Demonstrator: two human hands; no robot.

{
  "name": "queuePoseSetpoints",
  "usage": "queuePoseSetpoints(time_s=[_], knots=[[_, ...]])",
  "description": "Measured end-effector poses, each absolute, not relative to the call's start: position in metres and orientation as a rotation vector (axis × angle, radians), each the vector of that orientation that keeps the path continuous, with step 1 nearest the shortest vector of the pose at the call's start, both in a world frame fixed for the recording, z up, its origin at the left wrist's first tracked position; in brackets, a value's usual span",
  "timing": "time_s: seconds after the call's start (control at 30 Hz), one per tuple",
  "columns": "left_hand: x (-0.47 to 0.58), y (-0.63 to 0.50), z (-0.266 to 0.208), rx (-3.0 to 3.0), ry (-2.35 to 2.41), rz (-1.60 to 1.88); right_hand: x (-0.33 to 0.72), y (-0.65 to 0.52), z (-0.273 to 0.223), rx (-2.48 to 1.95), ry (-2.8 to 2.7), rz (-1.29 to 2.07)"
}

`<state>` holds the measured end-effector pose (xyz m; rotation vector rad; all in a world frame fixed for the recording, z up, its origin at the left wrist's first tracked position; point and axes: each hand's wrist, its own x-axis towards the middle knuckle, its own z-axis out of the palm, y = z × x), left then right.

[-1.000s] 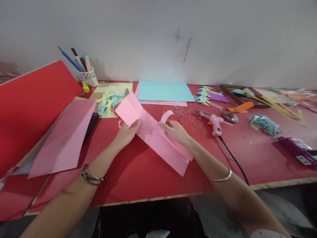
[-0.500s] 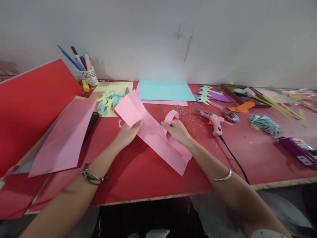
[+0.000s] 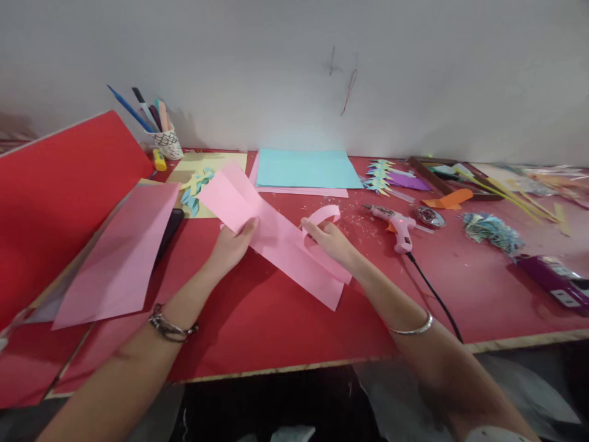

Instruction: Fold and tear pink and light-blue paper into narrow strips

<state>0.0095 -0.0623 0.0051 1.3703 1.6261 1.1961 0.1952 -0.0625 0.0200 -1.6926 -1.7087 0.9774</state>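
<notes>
A creased pink paper sheet slants across the middle of the head view, above the red tabletop. My left hand is closed on its lower left edge, thumb on top. Closer to its right end, my right hand pinches a narrow pink paper strip that curls up in a loop over the fingers. The strip seems to run along the sheet's upper edge; where they join is hidden behind my right hand. Another pink flap shows beneath that hand.
A pink glue gun with a lit red light and black cord lies right. Behind lie blue paper and paper cuttings. A red board and pink sheet are left; a purple power strip is far right.
Both hands and the sheet have shifted slightly, the sheet's left end moving left and its right end up. The strip's loop has opened wider to the right.
</notes>
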Motion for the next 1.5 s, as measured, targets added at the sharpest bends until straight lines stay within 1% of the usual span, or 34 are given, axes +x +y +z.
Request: queuePoseSetpoints(time_s=[0.2,0.33,0.5,0.7,0.8,0.93,1.2,1.27,1.3,1.43,1.5], knots=[[0.010,-0.063,0.005,1.340,1.585,1.270,0.190,-0.069,0.020,-1.674,-1.869,0.952],[0.010,-0.061,0.002,1.298,1.566,1.386,0.190,-0.067,0.019,-1.731,-1.810,0.941],[0.007,-0.058,0.000,1.312,1.611,1.377,0.193,-0.061,0.016,-1.766,-1.742,0.892],[-0.001,-0.052,0.003,1.261,1.688,1.476,0.207,-0.049,0.010,-1.788,-1.638,0.852],[-0.002,-0.050,0.003,1.247,1.683,1.487,0.206,-0.050,0.011,-1.704,-1.632,0.864],[0.002,-0.052,0.001,1.247,1.659,1.519,0.197,-0.060,0.012,-1.522,-1.808,0.844],[0.001,-0.054,0.001,1.186,1.655,1.566,0.194,-0.060,0.009,-1.720,-1.875,0.692],[0.001,-0.055,0.002,1.192,1.662,1.520,0.195,-0.059,0.009,-1.729,-1.884,0.668],[0.002,-0.056,0.002,1.223,1.655,1.443,0.195,-0.058,0.009,-1.725,-1.879,0.664],[0.006,-0.061,0.004,1.445,1.555,0.959,0.192,-0.059,0.010,-1.701,-1.832,0.710],[0.009,-0.062,0.005,1.486,1.542,0.842,0.191,-0.060,0.009,-1.689,-1.822,0.746]])
